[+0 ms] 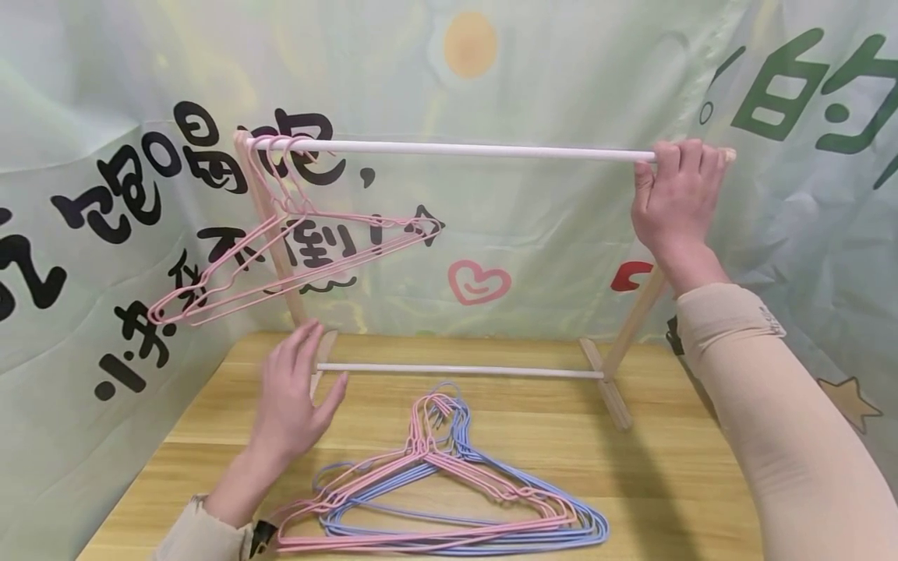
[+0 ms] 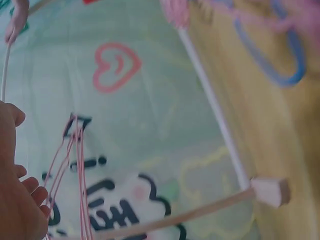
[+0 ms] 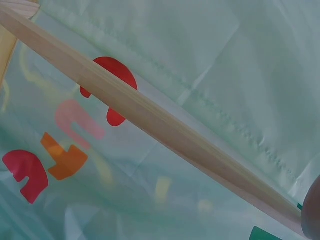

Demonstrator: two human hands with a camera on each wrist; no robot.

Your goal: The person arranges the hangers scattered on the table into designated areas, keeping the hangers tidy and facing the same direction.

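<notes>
My right hand (image 1: 680,195) grips the right end of the white top rod (image 1: 449,149) of a clothes rack, its fingers curled over the bar. Several pink wire hangers (image 1: 284,209) hang from the rod's left end, close to the left post. Below them, my left hand (image 1: 291,397) is held up over the table with fingers extended and nothing in it. In the left wrist view, that hand (image 2: 22,200) overlaps the edge of the hanging hangers (image 2: 81,175). Pink hangers (image 1: 421,448) lie partly on top of blue hangers (image 1: 599,527) on the table, hooks pointing away from me.
Wooden posts support the rack; the right post (image 3: 150,120) crosses the right wrist view. A lower white bar (image 1: 456,369) joins the feet (image 1: 616,401) on the wooden table (image 1: 673,467). A printed cloth backdrop (image 1: 561,78) closes off the back and sides.
</notes>
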